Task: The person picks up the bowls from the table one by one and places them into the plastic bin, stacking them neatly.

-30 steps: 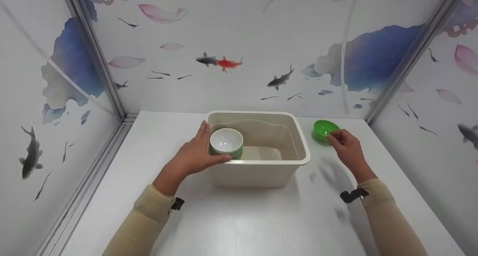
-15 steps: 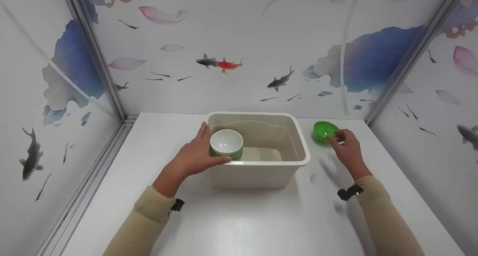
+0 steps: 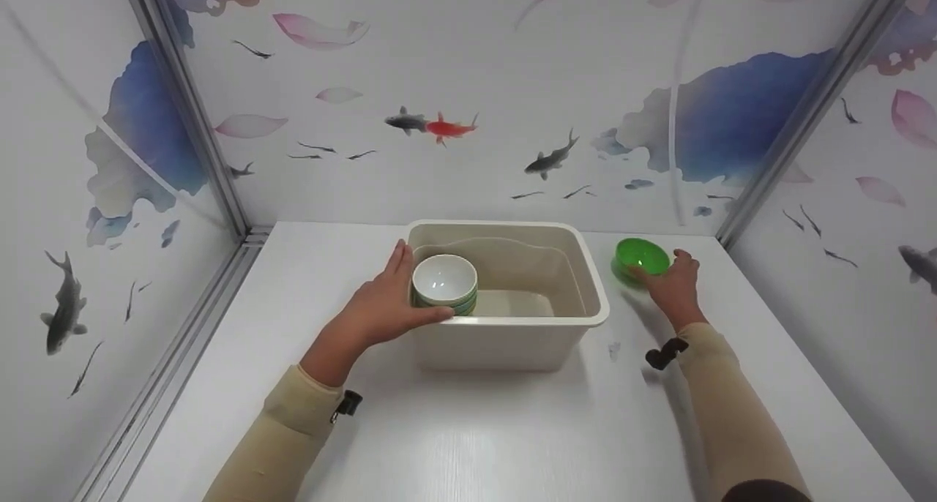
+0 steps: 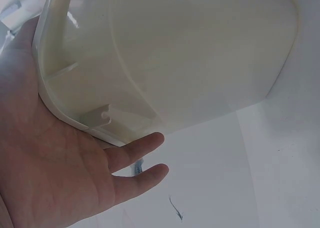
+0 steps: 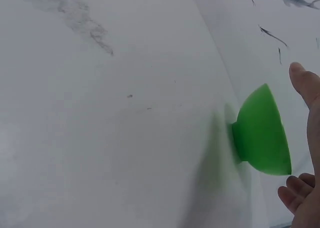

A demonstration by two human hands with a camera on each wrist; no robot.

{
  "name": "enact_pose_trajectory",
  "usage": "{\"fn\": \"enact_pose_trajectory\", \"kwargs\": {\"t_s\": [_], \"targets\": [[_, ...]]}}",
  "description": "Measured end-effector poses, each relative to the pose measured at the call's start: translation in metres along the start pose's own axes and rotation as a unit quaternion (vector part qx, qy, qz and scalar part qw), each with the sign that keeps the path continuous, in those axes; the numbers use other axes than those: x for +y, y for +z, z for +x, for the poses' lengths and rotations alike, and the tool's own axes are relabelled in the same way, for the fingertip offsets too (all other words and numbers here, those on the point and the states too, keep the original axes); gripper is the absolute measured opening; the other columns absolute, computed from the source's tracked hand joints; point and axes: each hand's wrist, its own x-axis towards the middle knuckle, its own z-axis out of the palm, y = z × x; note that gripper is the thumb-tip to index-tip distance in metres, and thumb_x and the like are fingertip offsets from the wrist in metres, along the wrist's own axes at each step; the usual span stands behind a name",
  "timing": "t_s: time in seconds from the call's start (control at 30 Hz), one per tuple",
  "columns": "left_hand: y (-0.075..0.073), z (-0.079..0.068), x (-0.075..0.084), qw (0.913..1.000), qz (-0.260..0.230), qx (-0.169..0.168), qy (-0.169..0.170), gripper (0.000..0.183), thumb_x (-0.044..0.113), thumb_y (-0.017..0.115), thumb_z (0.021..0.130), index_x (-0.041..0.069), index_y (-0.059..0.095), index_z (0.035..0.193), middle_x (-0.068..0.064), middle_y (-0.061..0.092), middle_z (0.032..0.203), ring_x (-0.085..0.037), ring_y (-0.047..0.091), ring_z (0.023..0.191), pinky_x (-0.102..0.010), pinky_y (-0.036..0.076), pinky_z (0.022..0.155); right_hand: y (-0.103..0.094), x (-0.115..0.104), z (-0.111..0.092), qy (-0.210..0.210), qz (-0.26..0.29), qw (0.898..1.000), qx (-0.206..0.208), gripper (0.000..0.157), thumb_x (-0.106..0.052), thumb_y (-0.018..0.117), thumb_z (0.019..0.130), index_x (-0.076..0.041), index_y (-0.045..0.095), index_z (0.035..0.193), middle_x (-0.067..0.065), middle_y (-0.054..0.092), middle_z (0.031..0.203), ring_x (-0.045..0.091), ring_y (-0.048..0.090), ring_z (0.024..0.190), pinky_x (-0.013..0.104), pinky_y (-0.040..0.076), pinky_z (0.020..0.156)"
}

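My left hand (image 3: 384, 301) rests on the left front corner of a beige plastic bin (image 3: 505, 345), its thumb along the front rim and its fingers straight against the left side. In the left wrist view this hand (image 4: 65, 168) lies against the bin's outer wall (image 4: 200, 53). Inside the bin at the left stands a stack of bowls, a white-lined bowl (image 3: 443, 276) on top and greenish rims below. A green bowl (image 3: 643, 255) stands upright right of the bin. My right hand (image 3: 675, 286) spreads around it, thumb in front and fingers to the right; the right wrist view shows a gap between thumb and bowl (image 5: 260, 133).
A white tabletop (image 3: 454, 443) carries the bin and the green bowl. Printed walls (image 3: 483, 63) with metal corner posts (image 3: 190, 114) close it in at the back and sides. A small pale smudge (image 3: 613, 350) marks the table right of the bin.
My right hand has moved forward, its thumb and fingers parting from a closer pose beside the green bowl to spread around it. My left hand and the bin have stayed put.
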Motion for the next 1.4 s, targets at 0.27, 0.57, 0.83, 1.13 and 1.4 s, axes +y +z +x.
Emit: {"fn": "enact_pose_trajectory", "kwargs": {"t_s": [0.27, 0.57, 0.83, 1.13, 1.4], "targets": [[-0.001, 0.0, 0.001, 1.0, 0.0, -0.002, -0.001, 0.144, 0.085, 0.077, 0.081, 0.006, 0.006, 0.178, -0.009, -0.003, 0.186, -0.051, 0.044, 0.155, -0.067, 0.038, 0.122, 0.009, 0.003, 0.005, 0.044, 0.035, 0.998, -0.039, 0.137, -0.063, 0.083, 0.094, 0.004, -0.007, 0.173, 0.04, 0.013, 0.171, 0.058, 0.025, 0.159, 0.066, 0.025, 0.129], [0.0, 0.001, -0.001, 0.9999, 0.012, -0.003, 0.001, 0.142, 0.084, 0.076, 0.084, 0.004, 0.005, 0.177, -0.01, -0.003, 0.186, -0.051, 0.044, 0.154, -0.067, 0.038, 0.122, 0.014, 0.008, 0.009, 0.05, 0.051, 0.997, -0.043, 0.141, -0.063, 0.084, 0.093, 0.002, -0.012, 0.173, 0.037, 0.008, 0.174, 0.057, 0.018, 0.162, 0.063, 0.02, 0.132], [0.0, -0.001, 0.0, 1.0, 0.01, 0.001, 0.001, 0.146, 0.09, 0.073, 0.08, 0.005, 0.006, 0.178, -0.009, -0.003, 0.186, -0.05, 0.046, 0.153, -0.066, 0.038, 0.122, 0.017, 0.007, 0.009, 0.059, 0.059, 0.996, -0.04, 0.139, -0.064, 0.082, 0.094, 0.0, -0.013, 0.173, 0.037, 0.006, 0.175, 0.058, 0.018, 0.162, 0.065, 0.019, 0.131], [0.0, 0.0, 0.0, 1.0, 0.004, -0.001, -0.005, 0.144, 0.087, 0.075, 0.082, 0.006, 0.004, 0.178, -0.009, -0.003, 0.186, -0.049, 0.044, 0.155, -0.066, 0.037, 0.123, 0.007, -0.017, -0.012, 0.065, 0.098, 0.992, -0.055, 0.133, -0.058, 0.08, 0.098, 0.001, -0.013, 0.173, 0.035, 0.005, 0.177, 0.056, 0.017, 0.163, 0.065, 0.018, 0.131], [-0.002, -0.003, 0.002, 1.0, 0.005, -0.004, 0.001, 0.14, 0.08, 0.077, 0.086, 0.005, 0.003, 0.177, -0.009, -0.004, 0.186, -0.051, 0.047, 0.152, -0.066, 0.039, 0.122, 0.012, -0.025, -0.019, 0.031, 0.112, 0.993, -0.031, 0.122, -0.048, 0.08, 0.098, 0.008, 0.001, 0.172, 0.036, 0.019, 0.171, 0.054, 0.03, 0.158, 0.063, 0.025, 0.13]]}}
